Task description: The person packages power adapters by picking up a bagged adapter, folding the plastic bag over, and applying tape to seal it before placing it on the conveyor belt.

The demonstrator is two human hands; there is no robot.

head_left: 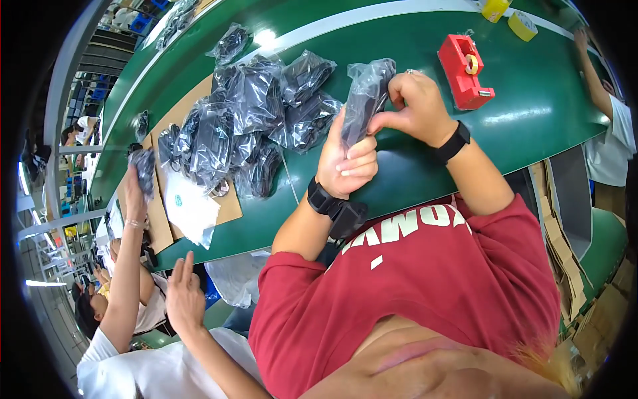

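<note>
Both my hands hold one clear plastic bag with a black item inside [367, 90], raised over the green table [531, 113]. My left hand [345, 163] grips the bag's lower end, fingers curled around it. At the bag's upper right side, my right hand [415, 100] pinches the plastic between thumb and fingers. Each wrist wears a black band.
A pile of similar bagged black items [259, 113] lies on brown cardboard [229, 207] to my left, with white sheets [189, 206] beside it. A red tape dispenser [464, 70] and yellow tape rolls [522, 25] stand further back. A co-worker's hand [136, 193] lifts another bag; another person's arm [591, 73] reaches in at right.
</note>
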